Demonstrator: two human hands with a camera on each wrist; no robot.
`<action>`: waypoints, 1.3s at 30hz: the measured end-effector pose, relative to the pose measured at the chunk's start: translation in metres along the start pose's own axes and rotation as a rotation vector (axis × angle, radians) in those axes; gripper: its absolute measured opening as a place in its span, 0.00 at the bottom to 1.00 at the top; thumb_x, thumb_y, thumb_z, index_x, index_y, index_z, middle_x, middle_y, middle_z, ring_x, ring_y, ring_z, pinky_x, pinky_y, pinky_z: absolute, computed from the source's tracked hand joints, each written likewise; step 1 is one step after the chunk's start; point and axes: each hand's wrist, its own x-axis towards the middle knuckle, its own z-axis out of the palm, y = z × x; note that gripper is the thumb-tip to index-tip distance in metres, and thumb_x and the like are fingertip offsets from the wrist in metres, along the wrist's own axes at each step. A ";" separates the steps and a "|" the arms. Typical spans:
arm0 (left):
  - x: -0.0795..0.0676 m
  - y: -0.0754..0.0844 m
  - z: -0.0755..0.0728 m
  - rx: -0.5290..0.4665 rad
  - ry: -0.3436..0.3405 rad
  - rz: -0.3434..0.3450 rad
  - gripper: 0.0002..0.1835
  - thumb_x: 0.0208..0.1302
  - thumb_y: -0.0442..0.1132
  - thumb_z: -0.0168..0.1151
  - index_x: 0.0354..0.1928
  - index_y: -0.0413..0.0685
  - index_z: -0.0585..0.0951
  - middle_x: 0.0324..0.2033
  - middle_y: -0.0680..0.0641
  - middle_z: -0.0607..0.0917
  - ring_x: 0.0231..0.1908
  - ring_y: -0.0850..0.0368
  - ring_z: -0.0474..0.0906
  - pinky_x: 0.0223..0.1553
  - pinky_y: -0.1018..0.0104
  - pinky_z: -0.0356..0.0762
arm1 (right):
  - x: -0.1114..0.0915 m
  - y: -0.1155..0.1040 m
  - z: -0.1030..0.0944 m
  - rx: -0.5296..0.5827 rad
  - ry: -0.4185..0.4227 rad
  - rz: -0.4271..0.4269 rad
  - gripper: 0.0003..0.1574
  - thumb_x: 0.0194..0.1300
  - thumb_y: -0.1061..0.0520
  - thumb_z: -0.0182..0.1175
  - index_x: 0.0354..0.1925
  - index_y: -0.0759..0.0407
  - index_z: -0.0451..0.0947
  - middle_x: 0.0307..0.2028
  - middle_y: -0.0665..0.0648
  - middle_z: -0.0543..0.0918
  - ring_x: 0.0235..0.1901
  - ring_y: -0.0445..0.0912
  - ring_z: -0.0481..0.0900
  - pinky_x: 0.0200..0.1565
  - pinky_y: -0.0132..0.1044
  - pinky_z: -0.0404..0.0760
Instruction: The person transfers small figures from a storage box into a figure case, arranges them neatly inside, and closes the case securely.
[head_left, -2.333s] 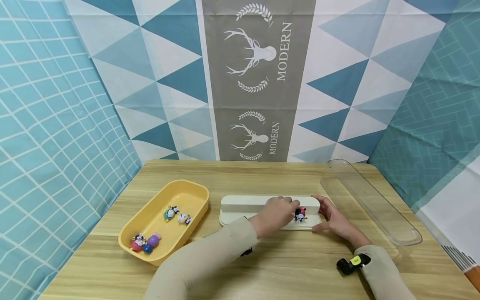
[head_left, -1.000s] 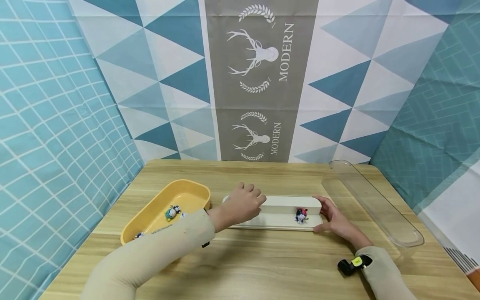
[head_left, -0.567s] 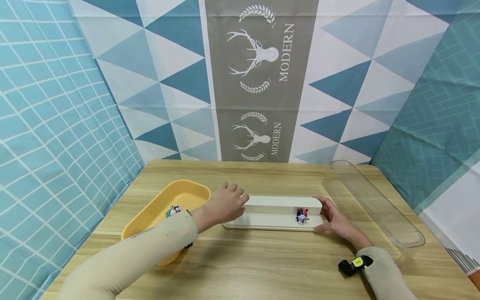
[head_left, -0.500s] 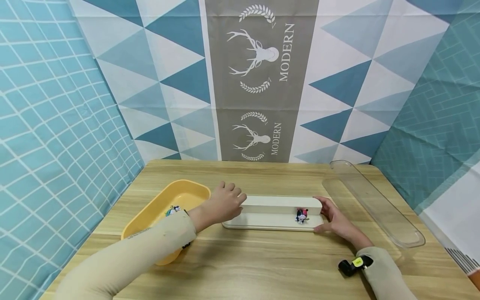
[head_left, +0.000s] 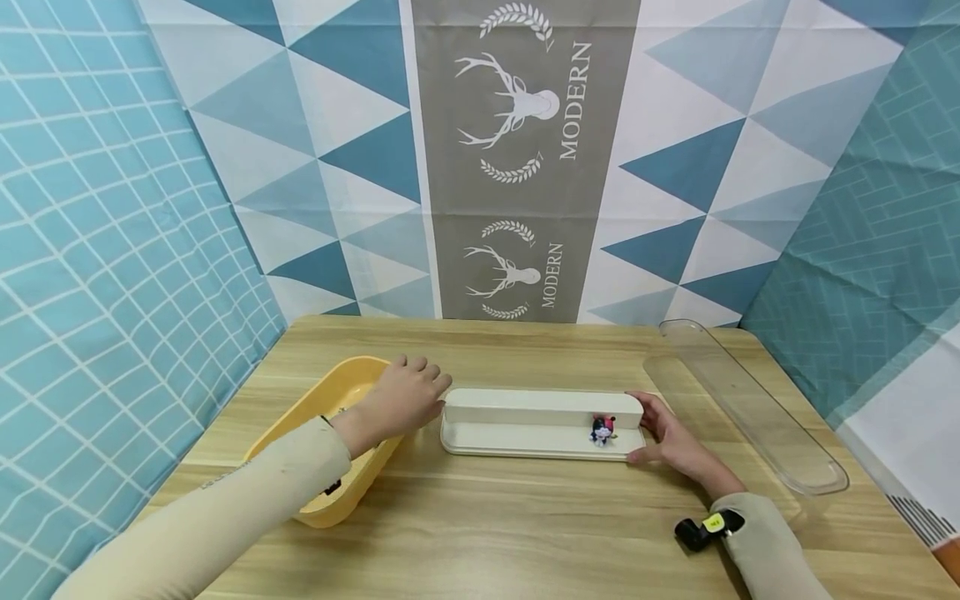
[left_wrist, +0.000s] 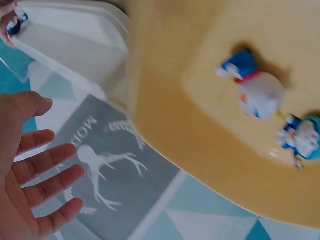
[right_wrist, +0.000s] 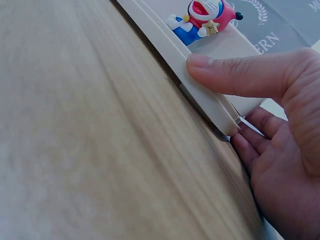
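Note:
My left hand [head_left: 397, 398] hangs over the right side of a yellow plastic tub [head_left: 347, 500], fingers loosely extended and holding nothing. Inside the tub, the left wrist view shows a white figurine with a blue cap [left_wrist: 262, 95] and a teal-and-white figurine [left_wrist: 306, 137]. A cream stepped display stand [head_left: 517, 435] lies lengthwise to the tub's right. My right hand [head_left: 675, 446] grips its right end, thumb on the front edge and fingers around the end, as the right wrist view shows. Near that end stands a small figurine with a red hood [right_wrist: 202, 19], holding a yellow star.
A long clear plastic cover [head_left: 757, 408] lies at a slant on the right of the wooden table [head_left: 540, 525]. Patterned cloth [head_left: 517, 167] hangs behind the table, with blue tiled cloth [head_left: 112, 250] on the left.
My left hand has let go of the red-hooded figurine on the stand and moved left to the tub. The right hand keeps its grip on the stand's end.

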 end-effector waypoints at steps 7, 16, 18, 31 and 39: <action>-0.008 -0.025 0.003 0.026 -0.055 -0.076 0.15 0.58 0.47 0.72 0.40 0.46 0.82 0.31 0.47 0.83 0.32 0.49 0.78 0.28 0.58 0.74 | -0.001 0.001 -0.002 -0.001 0.016 0.003 0.61 0.42 0.76 0.75 0.70 0.74 0.53 0.60 0.56 0.73 0.56 0.30 0.69 0.57 0.20 0.64; -0.024 -0.047 0.018 -0.071 -0.161 -0.201 0.14 0.60 0.42 0.71 0.42 0.42 0.81 0.32 0.44 0.82 0.34 0.46 0.79 0.31 0.52 0.75 | -0.001 -0.002 -0.001 -0.013 0.016 0.038 0.61 0.42 0.74 0.76 0.70 0.73 0.53 0.63 0.77 0.66 0.56 0.28 0.68 0.57 0.19 0.63; -0.029 -0.051 0.023 -0.091 -0.198 -0.236 0.14 0.60 0.42 0.70 0.43 0.42 0.80 0.32 0.43 0.82 0.35 0.45 0.78 0.33 0.50 0.76 | 0.000 -0.003 -0.001 -0.009 0.012 0.040 0.61 0.43 0.74 0.76 0.70 0.73 0.53 0.63 0.78 0.66 0.56 0.29 0.68 0.57 0.19 0.63; -0.053 -0.056 0.041 -0.206 -0.410 -0.197 0.21 0.63 0.45 0.68 0.53 0.39 0.80 0.45 0.38 0.84 0.48 0.40 0.79 0.48 0.39 0.76 | 0.001 -0.001 -0.001 0.008 0.004 0.037 0.61 0.43 0.74 0.75 0.70 0.74 0.52 0.62 0.64 0.71 0.56 0.30 0.69 0.57 0.20 0.63; -0.064 -0.057 0.046 -0.246 -0.459 -0.154 0.17 0.68 0.48 0.61 0.50 0.43 0.82 0.42 0.43 0.83 0.45 0.43 0.77 0.42 0.46 0.76 | 0.001 0.000 -0.002 0.003 0.000 0.042 0.61 0.43 0.74 0.76 0.70 0.73 0.52 0.63 0.66 0.69 0.57 0.29 0.68 0.58 0.20 0.63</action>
